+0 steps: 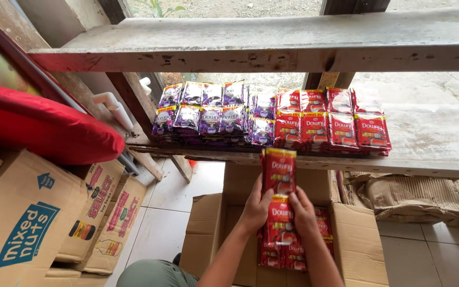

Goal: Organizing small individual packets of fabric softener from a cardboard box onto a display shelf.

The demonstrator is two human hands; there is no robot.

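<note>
Both hands hold up a strip of red sachets (279,175) over an open cardboard box (357,239). My left hand (256,204) grips the strip's left edge, and my right hand (303,212) grips its right edge lower down. More red sachets (293,255) hang down into the box. On the wooden shelf (431,141) just beyond lie rows of red sachets (341,125) on the right and purple sachets (208,114) on the left.
Printed cardboard boxes (27,218) stand at the left under a red cushion (43,125). A white pipe (113,106) leans by a wooden post. Crumpled cardboard (415,194) lies under the shelf at right. A thick wooden beam (272,45) runs overhead. White floor tiles (160,223) show between boxes.
</note>
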